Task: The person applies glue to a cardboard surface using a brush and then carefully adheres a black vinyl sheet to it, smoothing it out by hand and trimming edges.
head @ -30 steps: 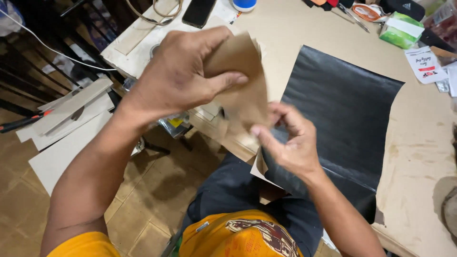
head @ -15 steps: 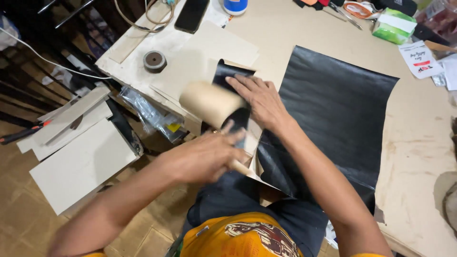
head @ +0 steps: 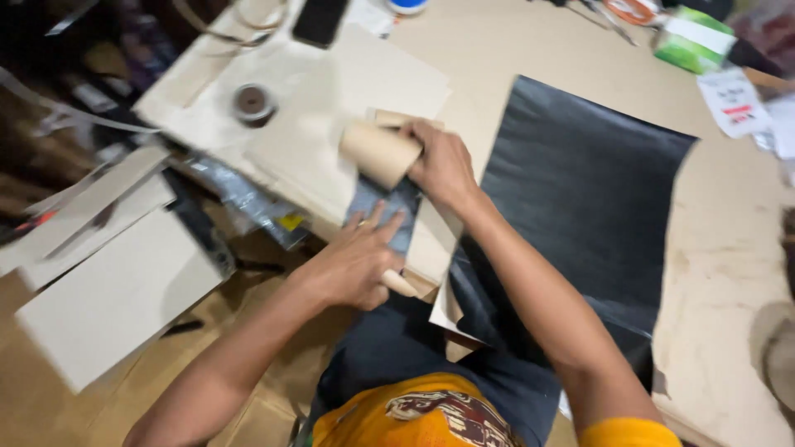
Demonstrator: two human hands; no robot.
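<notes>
The head camera looks down at two bare hands over a tan worktop [head: 530, 50].

The right hand [head: 443, 165] is wrapped around one end of a brown paper roll [head: 379, 153]. Its grip is closed tight on the roll. The roll lies on its side, tilted a little, on top of a small dark sheet [head: 383, 213]. It sits at the far end of that sheet.

The left hand [head: 352, 265] is flat, with the fingers [head: 383, 228] spread out and pressing down on the near end of the small dark sheet. Its grip is not closed on anything; it only pushes down. A bit of rolled tan paper [head: 399, 283] pokes out from under the heel of this hand.

The small dark sheet lies on a stack of pale card sheets [head: 331, 124] near the edge of the worktop, between the two hands.

Just to the right of the right arm lies a big black sheet [head: 580, 199]. It is flat and spreads far across the worktop, and its near edge hangs over the side.

On the pale card, further off, sits a small dark tape ring [head: 252, 102]. A black phone [head: 319, 18] lies at the far edge. A green and white box [head: 691, 40] is in the far right corner.

To the left, lower down, lie white boards [head: 116, 298] above a brown tiled floor [head: 50, 414].
</notes>
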